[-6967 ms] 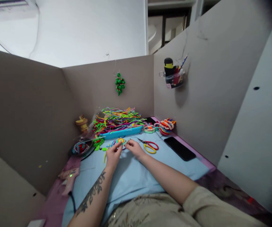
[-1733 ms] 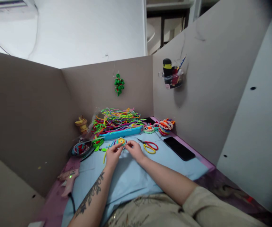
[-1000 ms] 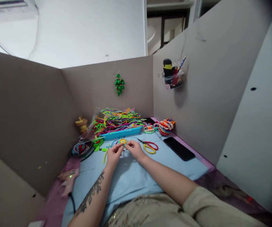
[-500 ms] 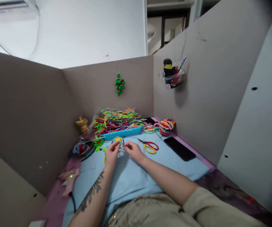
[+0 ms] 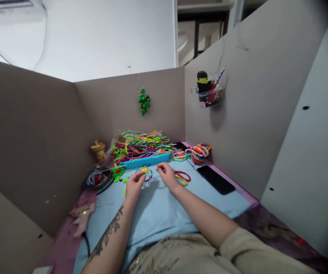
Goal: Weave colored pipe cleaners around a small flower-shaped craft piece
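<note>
A small round craft piece (image 5: pixel 145 170) in yellow, orange, teal and purple, apparently coiled fuzzy stems, is pinched at its near edge by my left hand (image 5: pixel 136 183). To the right, apart from the piece, my right hand (image 5: pixel 165 174) has thumb and fingers pressed together; anything between them is too small to make out. Scissors (image 5: pixel 183 177) with one red and one yellow handle loop lie just beyond my right wrist, their blades hidden behind that hand. Small green pieces (image 5: pixel 123 180) lie left of my left hand.
Behind my hands, a blue tray (image 5: pixel 147 161) bears a heap of coloured fuzzy stems (image 5: pixel 141 144). A black phone (image 5: pixel 215 179) lies right, a pink glue gun (image 5: pixel 83 219) left. Finished-looking beaded pieces (image 5: pixel 200 153) sit at the back right. Grey partitions (image 5: pixel 223 133) enclose the table.
My right hand has moved away from the round piece, up and to the right, and now covers the scissor blades. The left hand stays nearly in place, with more of the piece showing.
</note>
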